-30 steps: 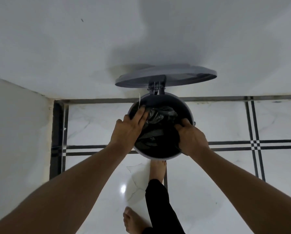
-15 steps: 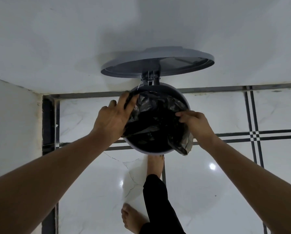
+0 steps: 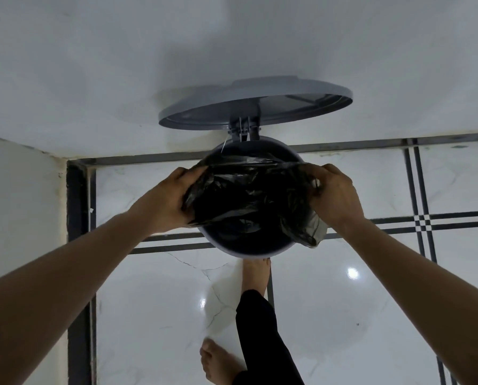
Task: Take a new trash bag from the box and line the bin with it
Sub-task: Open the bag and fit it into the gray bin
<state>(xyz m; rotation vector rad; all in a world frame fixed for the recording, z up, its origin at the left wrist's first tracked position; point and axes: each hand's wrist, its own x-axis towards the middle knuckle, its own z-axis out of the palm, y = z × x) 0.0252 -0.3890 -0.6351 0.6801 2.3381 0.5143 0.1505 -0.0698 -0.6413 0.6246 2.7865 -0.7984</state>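
Bag (image 3: pixel 249 201) mouth spans the bin (image 3: pixel 242 250) opening between your hands; left hand (image 3: pixel 165 201) and right hand (image 3: pixel 336 195) each pinch an edge. Near rim lies uncovered, closest to you.

Thin, crinkled, glossy black plastic bag (image 3: pixel 249 195); smooth matt grey bin lid (image 3: pixel 260 98); polished marble-look floor (image 3: pixel 329 315).
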